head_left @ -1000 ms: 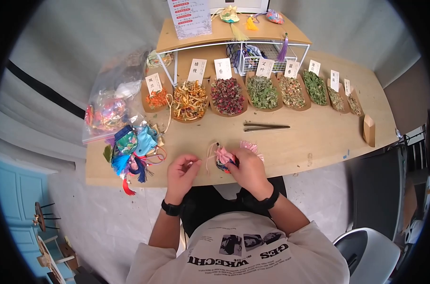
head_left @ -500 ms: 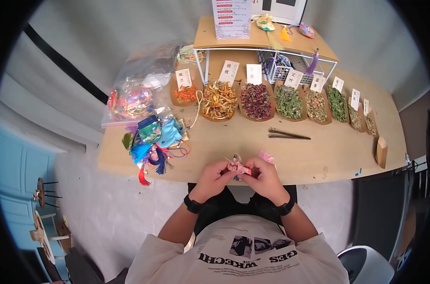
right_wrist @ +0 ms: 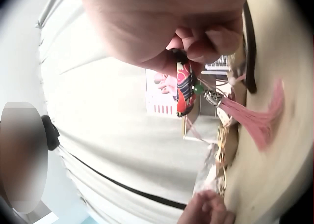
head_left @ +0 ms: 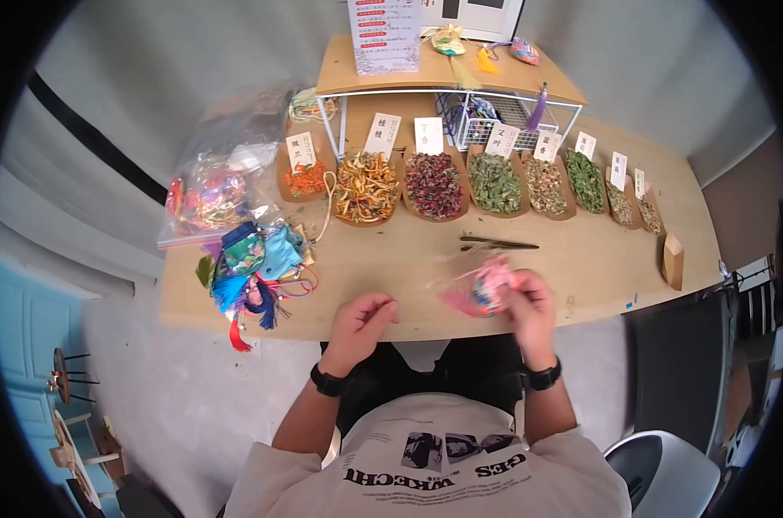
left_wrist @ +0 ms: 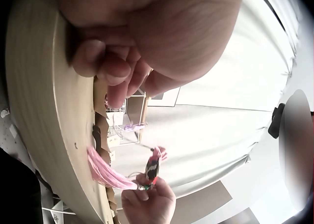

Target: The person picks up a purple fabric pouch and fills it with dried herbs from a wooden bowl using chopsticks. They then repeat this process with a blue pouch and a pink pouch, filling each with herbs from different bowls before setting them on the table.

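Note:
A small patterned sachet (head_left: 491,289) with a pink gathered top is pinched in my right hand (head_left: 532,315), over the front of the table and blurred in the head view. From it trails a pink tassel (right_wrist: 252,117), joined by a green bead (right_wrist: 198,89) and a silver-coloured bead (right_wrist: 212,97) in the right wrist view. My left hand (head_left: 359,330) is at the front edge of the table, its fingers loosely curled around nothing, some way left of the sachet. Dark tweezers (head_left: 500,244) lie just beyond the sachet.
Several paper trays of dried herbs with name cards, such as the rose-coloured buds (head_left: 433,186), line the back. Colourful sachets (head_left: 243,252) are piled at the left beside a clear plastic bag (head_left: 223,186). A small wooden shelf (head_left: 452,76) stands behind the trays.
Half a second ago both hands held the sachet at the table's front. The left hand has since let go and moved left, while the right hand has carried the sachet to the right.

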Motion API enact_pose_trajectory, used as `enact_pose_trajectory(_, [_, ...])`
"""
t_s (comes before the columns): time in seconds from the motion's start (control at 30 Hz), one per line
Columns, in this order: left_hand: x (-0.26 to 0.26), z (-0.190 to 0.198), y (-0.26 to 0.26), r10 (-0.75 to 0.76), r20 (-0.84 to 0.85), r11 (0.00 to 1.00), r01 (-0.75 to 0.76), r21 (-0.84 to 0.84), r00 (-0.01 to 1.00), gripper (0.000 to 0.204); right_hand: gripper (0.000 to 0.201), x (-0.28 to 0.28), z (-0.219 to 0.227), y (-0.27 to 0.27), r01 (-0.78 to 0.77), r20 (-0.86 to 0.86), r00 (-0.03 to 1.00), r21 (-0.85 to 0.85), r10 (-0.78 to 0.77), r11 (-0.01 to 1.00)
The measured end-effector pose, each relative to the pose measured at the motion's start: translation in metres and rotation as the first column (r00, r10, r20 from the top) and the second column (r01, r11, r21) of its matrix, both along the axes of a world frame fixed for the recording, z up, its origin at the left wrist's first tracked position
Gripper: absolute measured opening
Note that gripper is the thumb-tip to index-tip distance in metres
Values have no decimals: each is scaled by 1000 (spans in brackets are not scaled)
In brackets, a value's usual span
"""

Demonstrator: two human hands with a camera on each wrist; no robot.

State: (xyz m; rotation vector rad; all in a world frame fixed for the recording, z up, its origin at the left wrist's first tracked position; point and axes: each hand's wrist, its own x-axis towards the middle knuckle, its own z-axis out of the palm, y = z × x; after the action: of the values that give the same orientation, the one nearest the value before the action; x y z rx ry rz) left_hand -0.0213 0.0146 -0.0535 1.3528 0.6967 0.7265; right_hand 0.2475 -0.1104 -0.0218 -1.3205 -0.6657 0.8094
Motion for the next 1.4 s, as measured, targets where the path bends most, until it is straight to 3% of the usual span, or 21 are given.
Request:
enact_pose_trajectory(0.13, [2,-1,1,-9,4,999,9,-35,1000,10,2,59,15,-29,382,77,920,52,-385,923])
enact_pose_trajectory(0.27, [8,1,3,-37,-1,999,37,24,999,8,7,110,15,-50,523,140,846,-29,-515,852])
enact_pose_trajectory(0.4, [6,9,3,-56,-30,996,54,-66,998,7,9,139,10,-63,570,134,817,-41,-561,821])
enact_pose_trajectory(0.53, [4,7,3,-48,-21,996,46,-74,999,7,11,159,4,-65,654,191,733,66,-653,754])
enact_pose_trajectory(0.63, [4,6,2,-47,-24,996,45,-78,999,7,11,167,6,-60,658,167,726,112,-667,745])
enact_pose_trajectory(0.7, [5,7,2,-46,-3,996,46,-74,999,7,20,180,-8,-63,630,206,751,58,-627,774])
enact_pose_trajectory(0.77, [4,8,2,-52,-21,995,50,-86,998,7,35,186,-25,-59,766,573,570,-110,-589,634])
enact_pose_trajectory(0.8, [4,8,4,-53,-39,994,49,-98,998,7,50,180,-29,-57,786,648,503,-67,-572,615])
enact_pose_trajectory(0.9, [4,7,3,-50,-18,997,48,-68,999,7,48,161,-28,-53,785,747,428,-27,-510,619])
enact_pose_trajectory(0.93, [4,7,3,-49,-22,996,48,-69,999,7,50,142,-6,-48,773,738,490,-122,-464,622])
enact_pose_trajectory(0.97, [5,9,2,-52,-30,996,49,-70,998,7,50,149,-14,-47,774,736,492,-125,-466,620])
enact_pose_trajectory(1.03, [5,10,4,-60,-38,996,58,-65,997,7,50,167,-30,-45,790,939,74,149,-335,595])
enact_pose_trajectory(1.07, [5,10,4,-62,-37,996,59,-66,997,7,50,172,-29,-43,792,938,73,152,-339,592])
enact_pose_trajectory(1.13, [5,10,4,-61,-33,996,59,-65,998,7,45,172,-16,-36,812,934,248,-55,-259,581])
enact_pose_trajectory(1.17, [5,9,4,-58,-35,996,55,-72,998,7,45,179,-21,-36,811,934,245,-51,-260,583])
enact_pose_trajectory(1.23, [5,8,4,-50,-34,996,47,-79,998,7,31,198,-38,-38,723,866,453,-218,-212,655])
enact_pose_trajectory(1.4, [6,8,2,-50,-6,997,50,-62,999,7,20,193,-36,-42,716,882,448,-256,-147,649])
